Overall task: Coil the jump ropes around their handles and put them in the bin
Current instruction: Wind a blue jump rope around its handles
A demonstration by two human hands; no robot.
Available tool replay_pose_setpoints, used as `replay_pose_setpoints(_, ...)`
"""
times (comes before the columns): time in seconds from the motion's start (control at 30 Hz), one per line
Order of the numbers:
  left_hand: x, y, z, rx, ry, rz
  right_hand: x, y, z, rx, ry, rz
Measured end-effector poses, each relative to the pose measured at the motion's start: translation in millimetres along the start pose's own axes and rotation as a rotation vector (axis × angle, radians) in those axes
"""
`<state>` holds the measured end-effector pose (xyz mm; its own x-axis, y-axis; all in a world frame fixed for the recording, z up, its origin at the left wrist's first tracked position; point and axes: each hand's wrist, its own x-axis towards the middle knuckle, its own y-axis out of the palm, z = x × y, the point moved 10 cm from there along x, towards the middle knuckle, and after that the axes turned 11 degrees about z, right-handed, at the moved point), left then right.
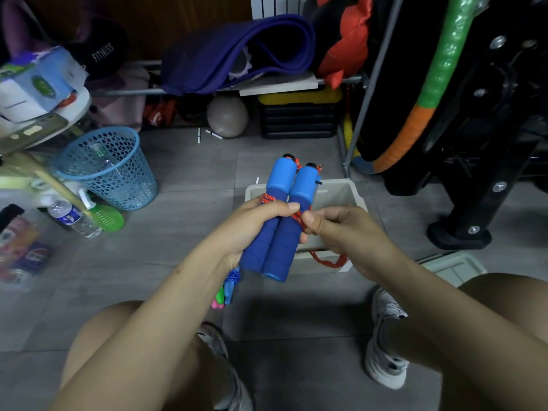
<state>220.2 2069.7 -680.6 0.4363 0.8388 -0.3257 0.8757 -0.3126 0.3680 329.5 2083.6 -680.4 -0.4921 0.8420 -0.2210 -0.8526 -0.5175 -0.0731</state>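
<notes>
Blue handles (275, 221) gripped side by side, left hand (252, 229); right hand (335, 229) fingers pinch red rope (298, 216).

One head-worn wide-angle view looks forward and steeply down from above a crouching person, close over the hands, which meet above a white bin (353, 194) at mid-frame. Knees and shoes fill the lower edge nearer than the bin. Beyond the bin, the view reaches a shelf rack (207, 90) along the far wall. Edges curve with lens distortion.
</notes>
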Motion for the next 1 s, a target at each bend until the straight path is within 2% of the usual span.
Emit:
replay_pose_setpoints(0.27,7,-5,3,0.039,0.000,-0.046,-1,3,-8,0.185,0.036,-0.028)
replay_pose_setpoints(0.37,9,-7,3,0.092,0.014,-0.055,-1,-5,-5,0.136,0.042,-0.065)
replay_pose_setpoints(0.5,8,-10,1,0.120,0.036,-0.077,4,-4,-7,0.101,0.030,-0.030)
replay_pose_setpoints(0.67,4,-10,5,0.015,0.056,-0.094,5,-1,2,0.091,-0.014,0.012)
replay_pose_setpoints(0.77,6,-13,6,-0.021,0.049,-0.108,7,-4,11,-0.038,-0.008,0.043)
replay_pose_setpoints(0.87,6,-11,0,0.010,0.051,-0.048,8,-11,16,-0.169,0.026,0.097)
replay_pose_setpoints(1.0,2,-5,-4,0.093,0.073,0.006,8,-25,28,-0.389,0.011,0.037)
